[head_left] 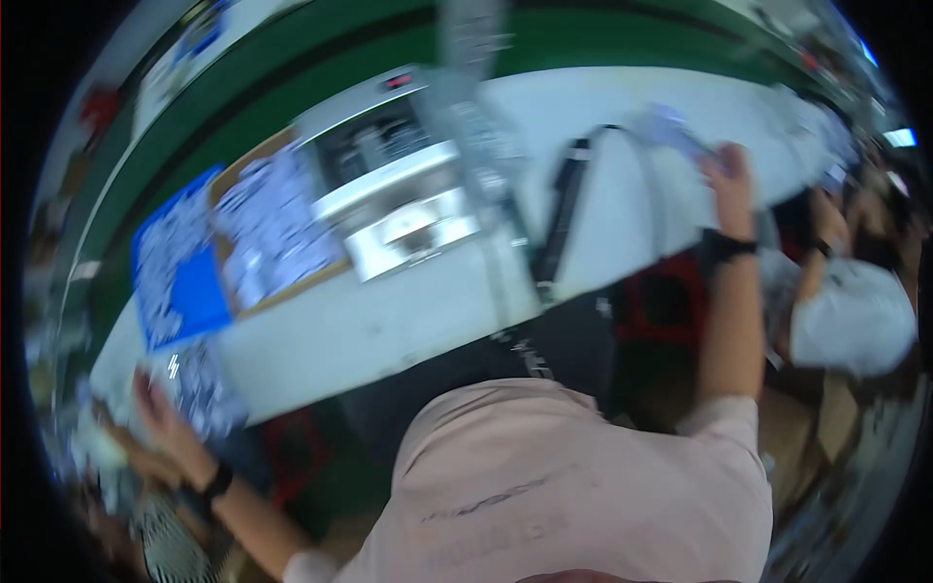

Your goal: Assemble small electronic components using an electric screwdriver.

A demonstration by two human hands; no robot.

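Observation:
My right hand (734,185) reaches over the right part of the white table (603,223), fingers closed at the edge of a thin, pale bluish packet (671,128). Motion blurs the packet, so its exact kind is unclear. On the far left, my left hand (173,425) is stretched out with its fingers apart and nothing seen in it. Beside it, at the table's edge, lies a heap of small pale packets (209,389). A black bar-shaped tool (566,204) with a cable lies left of my right hand.
A silver machine (384,170) stands mid-left on the table. Next to it are a cardboard box (225,248) and a blue tray (202,291), both holding pale pieces. Co-workers sit close by: a white shirt (853,321) at right, a striped sleeve (170,539) at left. Red stools (666,301) stand underneath.

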